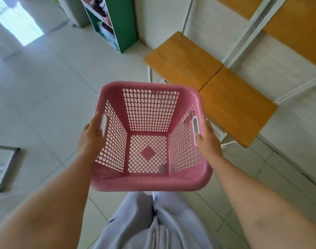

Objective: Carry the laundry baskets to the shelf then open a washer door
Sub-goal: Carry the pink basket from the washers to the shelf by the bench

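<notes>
Pink plastic basket (150, 137) hangs at waist height before me, empty, mouth up. I hold it by both side handles: left hand (91, 135) at nine o'clock, right hand (208, 139) at three, fingers curled under the rim. Orange wooden shelf (213, 85) lies beyond at one o'clock, nearer my right hand, its long edge running diagonally away.

A green cabinet (128, 31) stands at the top centre of the frame, its open compartments stuffed with cloth. Pale floor tiles (46, 83) fill the left, with a bright patch of light at the upper left. A grey-framed panel (4, 168) lies at the left edge.
</notes>
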Motion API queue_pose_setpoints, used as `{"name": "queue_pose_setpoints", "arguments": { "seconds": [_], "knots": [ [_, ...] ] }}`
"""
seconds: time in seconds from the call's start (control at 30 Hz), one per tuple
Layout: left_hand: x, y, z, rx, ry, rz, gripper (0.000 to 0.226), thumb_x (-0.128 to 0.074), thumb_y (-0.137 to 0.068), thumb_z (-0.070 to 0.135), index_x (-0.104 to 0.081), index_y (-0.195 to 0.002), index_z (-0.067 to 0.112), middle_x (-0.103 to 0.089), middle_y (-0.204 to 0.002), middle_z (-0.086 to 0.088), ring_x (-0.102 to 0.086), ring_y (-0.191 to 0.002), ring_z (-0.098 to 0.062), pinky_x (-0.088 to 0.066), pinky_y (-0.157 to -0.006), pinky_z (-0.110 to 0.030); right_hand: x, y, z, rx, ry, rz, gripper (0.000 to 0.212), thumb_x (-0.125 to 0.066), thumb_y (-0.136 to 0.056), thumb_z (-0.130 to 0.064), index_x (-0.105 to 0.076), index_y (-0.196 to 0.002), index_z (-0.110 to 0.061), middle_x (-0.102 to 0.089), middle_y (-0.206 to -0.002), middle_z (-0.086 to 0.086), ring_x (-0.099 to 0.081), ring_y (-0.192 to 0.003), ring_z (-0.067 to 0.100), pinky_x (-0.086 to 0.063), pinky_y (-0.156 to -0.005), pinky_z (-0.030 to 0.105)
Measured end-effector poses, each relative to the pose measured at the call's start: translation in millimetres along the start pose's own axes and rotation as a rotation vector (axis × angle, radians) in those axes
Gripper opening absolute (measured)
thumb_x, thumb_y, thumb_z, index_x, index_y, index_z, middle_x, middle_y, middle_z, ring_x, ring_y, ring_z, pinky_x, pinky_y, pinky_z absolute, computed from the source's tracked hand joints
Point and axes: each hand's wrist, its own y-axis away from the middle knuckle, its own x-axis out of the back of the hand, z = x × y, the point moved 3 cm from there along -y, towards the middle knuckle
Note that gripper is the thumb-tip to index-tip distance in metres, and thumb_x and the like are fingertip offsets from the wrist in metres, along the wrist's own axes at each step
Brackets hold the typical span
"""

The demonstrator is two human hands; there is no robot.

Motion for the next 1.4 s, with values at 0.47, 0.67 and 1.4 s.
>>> {"name": "queue_pose_setpoints", "arguments": {
  "seconds": [0.47, 0.67, 1.4],
  "knots": [
    [80.9, -239.0, 2.6, 0.069, 0.063, 0.062, 0.062, -0.042, -0.094, 0.013, -0.029, -0.143, 0.049, -0.052, -0.136, -0.011, -0.056, -0.111, -0.034, -0.038, -0.075, -0.035, -36.8, -208.1, -191.1, 0.115, -0.021, -0.021, 0.074, -0.045, -0.098, -0.022, 0.005, -0.150, -0.041, -0.014, -0.161, -0.002, -0.056, -0.120, 0.028, -0.055, -0.069, 0.025],
    [128.1, -370.4, 18.0, -0.006, 0.039, 0.027, 0.063, -0.043, -0.092, 0.014, -0.029, -0.140, 0.053, -0.051, -0.139, -0.006, -0.056, -0.114, -0.034, -0.040, -0.080, -0.036, -52.7, -274.7, -276.7, 0.019, -0.059, -0.012, 0.071, -0.044, -0.100, -0.023, 0.002, -0.152, -0.036, -0.019, -0.160, 0.001, -0.061, -0.091, 0.015, -0.035, -0.045, 0.010],
    [90.3, -757.1, 215.0, -0.239, -0.007, -0.105, 0.065, -0.046, -0.090, 0.003, -0.040, -0.141, 0.043, -0.055, -0.136, -0.007, -0.055, -0.115, -0.031, -0.036, -0.079, -0.030, -55.8, -558.6, -372.8, -0.417, -0.252, 0.248, 0.071, -0.051, -0.096, -0.010, -0.014, -0.152, -0.031, -0.030, -0.156, -0.001, -0.054, -0.125, 0.025, -0.038, -0.060, 0.009]
  ]
}}
